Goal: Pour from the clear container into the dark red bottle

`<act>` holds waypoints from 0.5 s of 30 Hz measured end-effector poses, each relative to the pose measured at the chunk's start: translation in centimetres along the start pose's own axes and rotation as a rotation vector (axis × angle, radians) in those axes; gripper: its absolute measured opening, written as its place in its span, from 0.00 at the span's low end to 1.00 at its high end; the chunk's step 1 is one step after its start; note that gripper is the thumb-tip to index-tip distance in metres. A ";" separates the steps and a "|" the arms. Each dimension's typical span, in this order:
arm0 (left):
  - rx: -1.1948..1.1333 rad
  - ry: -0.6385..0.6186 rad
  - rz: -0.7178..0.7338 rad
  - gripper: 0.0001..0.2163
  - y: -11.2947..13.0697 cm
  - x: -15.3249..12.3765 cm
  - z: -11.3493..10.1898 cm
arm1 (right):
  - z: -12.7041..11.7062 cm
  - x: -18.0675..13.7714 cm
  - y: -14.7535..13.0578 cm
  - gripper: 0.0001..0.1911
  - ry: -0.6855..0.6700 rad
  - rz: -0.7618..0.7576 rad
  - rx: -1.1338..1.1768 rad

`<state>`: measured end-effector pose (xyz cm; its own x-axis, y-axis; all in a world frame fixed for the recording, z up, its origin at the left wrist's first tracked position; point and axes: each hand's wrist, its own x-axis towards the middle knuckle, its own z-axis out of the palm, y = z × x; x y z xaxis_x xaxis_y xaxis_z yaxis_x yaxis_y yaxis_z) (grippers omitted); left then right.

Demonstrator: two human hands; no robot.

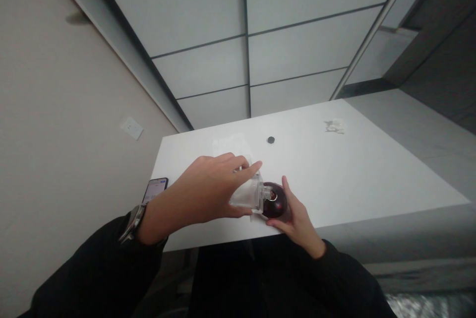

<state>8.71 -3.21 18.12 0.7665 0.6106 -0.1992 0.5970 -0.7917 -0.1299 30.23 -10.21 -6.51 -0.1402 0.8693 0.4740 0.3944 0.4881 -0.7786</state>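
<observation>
**Clear bottle tipped onto dark round vessel at the near table edge**

White tabletop [353, 169] fills the middle of the view, its near edge running just in front of the person's dark sleeves and its left edge close to a beige wall with a white socket plate [132, 128]. Beyond the far edge lies grey tiled floor, and plenty of bare surface stretches to the right of the hands.

Over to the action: the left hand [208, 189] wraps around a clear bottle [247, 194], thumb below and fingers curled over the top, index finger stretched forward along its upper side. That bottle is tilted right down, its neck touching the top of a dark red round vessel [277, 201]. Whether anything is inside the clear bottle, I cannot tell. The vessel looks dark all through; liquid or tinted glass, hard to say.

The right hand [295, 216] cups the round vessel from the right, fingers together along its side, thumb underneath near the table edge. Both containers sit close to the near edge, slightly left of the table's centre.

On the left wrist, a watch [132, 221]. Just beyond it, a phone [154, 190] lies at the table's left edge, screen lit. Further back, a small black cap [271, 140] sits alone, and a crumpled clear wrapper [334, 126] rests near the far right corner, well apart from the hands.
</observation>
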 end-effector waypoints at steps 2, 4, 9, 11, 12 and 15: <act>0.006 -0.005 -0.006 0.36 0.0 0.0 0.0 | 0.0 0.0 0.0 0.59 0.004 -0.002 0.001; 0.013 -0.008 -0.008 0.36 0.0 0.0 -0.1 | 0.0 0.0 0.0 0.59 0.013 -0.005 -0.001; 0.018 -0.003 0.001 0.36 0.0 -0.1 -0.2 | 0.1 -0.1 0.2 0.59 0.005 0.009 0.007; 0.016 -0.004 0.003 0.36 0.0 -0.2 -0.2 | 0.1 -0.2 0.3 0.60 -0.006 0.032 0.006; 0.015 -0.005 0.003 0.35 0.0 -0.2 -0.2 | 0.0 -0.2 0.3 0.61 -0.011 0.043 0.006; 0.015 -0.010 0.006 0.35 0.0 -0.2 -0.3 | 0.0 -0.1 0.2 0.60 -0.019 0.050 0.020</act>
<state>8.64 -3.34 18.49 0.7674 0.6057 -0.2100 0.5887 -0.7955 -0.1434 30.31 -10.20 -6.73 -0.1378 0.8939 0.4265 0.3827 0.4453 -0.8095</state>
